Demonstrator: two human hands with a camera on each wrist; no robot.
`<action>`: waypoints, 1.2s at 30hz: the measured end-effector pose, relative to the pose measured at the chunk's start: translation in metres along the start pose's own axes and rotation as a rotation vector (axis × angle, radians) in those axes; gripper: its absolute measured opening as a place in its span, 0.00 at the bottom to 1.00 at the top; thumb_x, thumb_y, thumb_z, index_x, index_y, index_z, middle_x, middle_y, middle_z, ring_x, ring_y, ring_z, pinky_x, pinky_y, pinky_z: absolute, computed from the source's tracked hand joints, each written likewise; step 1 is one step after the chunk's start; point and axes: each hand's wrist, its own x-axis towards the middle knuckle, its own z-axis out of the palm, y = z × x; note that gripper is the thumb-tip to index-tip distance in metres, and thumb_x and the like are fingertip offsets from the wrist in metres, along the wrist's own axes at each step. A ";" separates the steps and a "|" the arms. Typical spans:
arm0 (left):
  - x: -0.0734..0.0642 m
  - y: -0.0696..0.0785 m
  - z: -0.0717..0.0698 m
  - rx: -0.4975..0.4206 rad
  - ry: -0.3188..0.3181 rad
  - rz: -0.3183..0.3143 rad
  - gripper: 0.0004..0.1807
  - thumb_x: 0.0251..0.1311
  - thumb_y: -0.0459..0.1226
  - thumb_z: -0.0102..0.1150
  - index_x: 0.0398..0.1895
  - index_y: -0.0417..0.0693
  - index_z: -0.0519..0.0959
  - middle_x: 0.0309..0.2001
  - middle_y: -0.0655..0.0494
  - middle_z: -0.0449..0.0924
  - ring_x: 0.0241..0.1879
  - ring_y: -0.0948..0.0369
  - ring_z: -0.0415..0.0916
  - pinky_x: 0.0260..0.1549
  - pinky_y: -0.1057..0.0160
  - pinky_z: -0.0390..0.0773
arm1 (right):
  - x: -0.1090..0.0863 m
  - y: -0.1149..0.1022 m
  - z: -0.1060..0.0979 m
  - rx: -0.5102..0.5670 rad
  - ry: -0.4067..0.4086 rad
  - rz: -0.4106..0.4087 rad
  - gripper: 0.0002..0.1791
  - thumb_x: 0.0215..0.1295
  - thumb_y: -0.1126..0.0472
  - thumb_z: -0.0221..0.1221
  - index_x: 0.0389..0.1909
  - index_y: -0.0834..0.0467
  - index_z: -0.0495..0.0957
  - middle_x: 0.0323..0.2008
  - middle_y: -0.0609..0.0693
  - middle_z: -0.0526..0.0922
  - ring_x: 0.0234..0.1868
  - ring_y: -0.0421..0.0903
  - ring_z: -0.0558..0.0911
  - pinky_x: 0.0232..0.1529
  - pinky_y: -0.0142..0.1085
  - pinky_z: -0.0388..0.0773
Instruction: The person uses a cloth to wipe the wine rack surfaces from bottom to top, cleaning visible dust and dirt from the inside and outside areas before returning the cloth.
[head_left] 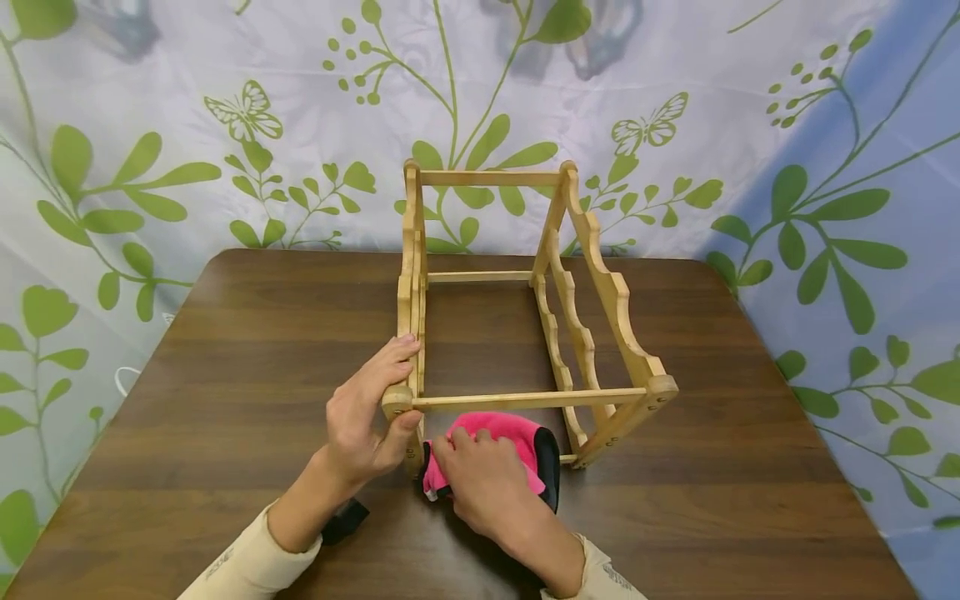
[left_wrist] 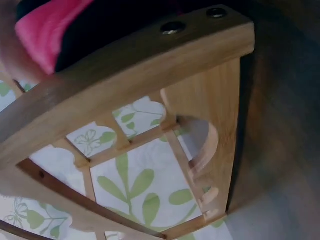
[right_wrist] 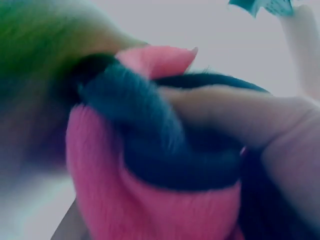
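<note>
A light wooden rack (head_left: 525, 402) with scalloped side rails, like a wine rack, stands on the table in the head view. My left hand (head_left: 362, 421) grips its near left corner, thumb in front and fingers along the left side. At the rack's near lower side, my right hand (head_left: 487, 483) holds a bunched pink cloth (head_left: 517, 429) with black edging. Up close in the right wrist view, the cloth (right_wrist: 175, 210) is folded and a finger (right_wrist: 215, 110) presses into its dark part. The left wrist view shows the rack's end piece (left_wrist: 125, 75) with two screw heads.
The dark brown wooden table (head_left: 712, 500) extends on both sides of the rack. A small black object (head_left: 345, 521) lies beside my left forearm. Behind the table hangs a leaf-patterned curtain (head_left: 300, 125), and a white cable (head_left: 123, 379) shows at the left edge.
</note>
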 end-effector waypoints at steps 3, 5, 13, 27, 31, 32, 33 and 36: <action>-0.003 -0.001 0.003 0.041 0.045 0.014 0.24 0.73 0.43 0.51 0.35 0.23 0.74 0.36 0.29 0.79 0.43 0.41 0.82 0.51 0.55 0.79 | 0.003 0.010 -0.004 0.112 -0.042 -0.034 0.20 0.49 0.56 0.73 0.40 0.49 0.75 0.32 0.44 0.76 0.27 0.47 0.78 0.19 0.38 0.70; -0.004 -0.001 0.005 0.048 0.061 0.024 0.24 0.74 0.42 0.50 0.35 0.23 0.74 0.35 0.29 0.79 0.41 0.41 0.82 0.50 0.55 0.79 | 0.003 0.022 -0.010 0.230 -0.048 -0.050 0.20 0.51 0.58 0.72 0.44 0.48 0.76 0.35 0.42 0.79 0.32 0.46 0.80 0.24 0.40 0.75; -0.006 -0.002 0.010 -0.010 0.038 0.049 0.22 0.74 0.39 0.47 0.36 0.20 0.71 0.35 0.29 0.78 0.43 0.42 0.81 0.52 0.52 0.78 | 0.024 0.071 -0.026 0.840 0.664 0.075 0.29 0.52 0.72 0.69 0.58 0.61 0.75 0.53 0.55 0.80 0.51 0.50 0.80 0.52 0.42 0.77; -0.008 0.009 0.018 -0.049 0.118 -0.084 0.27 0.72 0.45 0.53 0.37 0.22 0.66 0.36 0.30 0.74 0.55 0.47 0.77 0.57 0.49 0.74 | 0.133 0.105 0.016 1.676 1.004 0.771 0.33 0.74 0.66 0.52 0.75 0.49 0.52 0.68 0.50 0.63 0.67 0.43 0.67 0.63 0.36 0.67; -0.007 0.006 0.017 -0.006 0.158 -0.041 0.26 0.69 0.43 0.58 0.35 0.22 0.68 0.33 0.30 0.75 0.52 0.48 0.79 0.53 0.51 0.77 | 0.150 0.114 0.028 1.667 0.960 0.841 0.34 0.73 0.66 0.53 0.75 0.50 0.52 0.69 0.50 0.63 0.67 0.44 0.67 0.62 0.37 0.68; -0.006 0.006 0.017 0.010 0.159 -0.027 0.25 0.70 0.42 0.57 0.35 0.22 0.68 0.32 0.30 0.75 0.50 0.48 0.80 0.52 0.51 0.78 | 0.154 0.118 0.030 1.665 0.960 0.850 0.34 0.72 0.66 0.53 0.75 0.51 0.53 0.69 0.50 0.63 0.67 0.44 0.67 0.63 0.37 0.67; -0.006 0.005 0.017 0.020 0.158 -0.017 0.24 0.70 0.42 0.57 0.34 0.22 0.68 0.32 0.30 0.76 0.49 0.47 0.81 0.51 0.51 0.78 | 0.157 0.122 0.033 1.671 0.959 0.853 0.33 0.72 0.67 0.54 0.74 0.52 0.54 0.69 0.51 0.64 0.67 0.44 0.67 0.63 0.37 0.67; -0.006 0.003 0.016 0.024 0.143 0.001 0.24 0.72 0.41 0.53 0.34 0.22 0.68 0.31 0.29 0.76 0.47 0.47 0.81 0.51 0.51 0.79 | 0.166 0.135 0.041 1.730 0.951 0.845 0.34 0.71 0.67 0.54 0.75 0.52 0.55 0.69 0.50 0.65 0.67 0.44 0.67 0.65 0.35 0.65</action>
